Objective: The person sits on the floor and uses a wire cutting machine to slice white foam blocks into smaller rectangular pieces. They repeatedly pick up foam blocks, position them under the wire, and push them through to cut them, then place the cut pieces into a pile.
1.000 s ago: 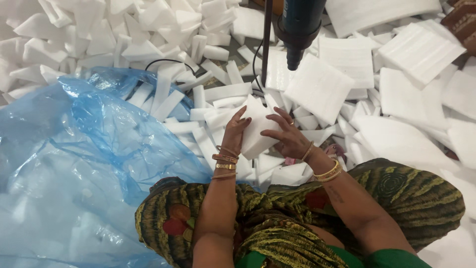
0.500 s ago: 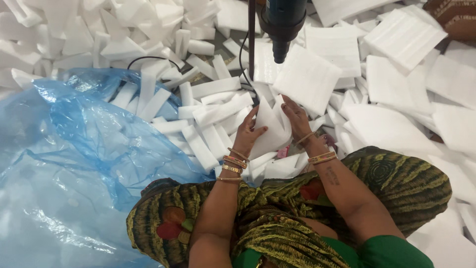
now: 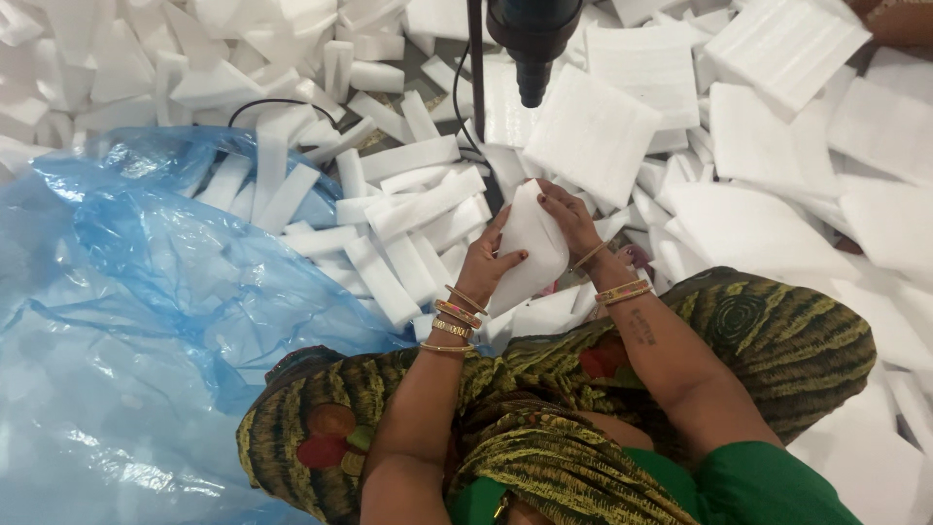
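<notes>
Packing workshop: heaped white foam pieces (image 3: 593, 131), blue plastic sheeting (image 3: 126, 321).

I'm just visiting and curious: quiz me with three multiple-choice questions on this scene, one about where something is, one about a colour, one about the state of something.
1. Where does the big plastic bag lie?
A. on the person's left
B. on the person's right
C. on top of the foam squares

2. What colour is that bag?
A. red
B. blue
C. black

3. How is the white foam piece held?
A. lying loose in the pile, untouched
B. pinched in the right hand alone
C. gripped between both hands

Answers:
1. A: the bag fills the left side of the head view, beside the left arm.
2. B: it is translucent blue, with white strips showing through it.
3. C: the left hand and the right hand both press on its sides, above the lap.
</notes>
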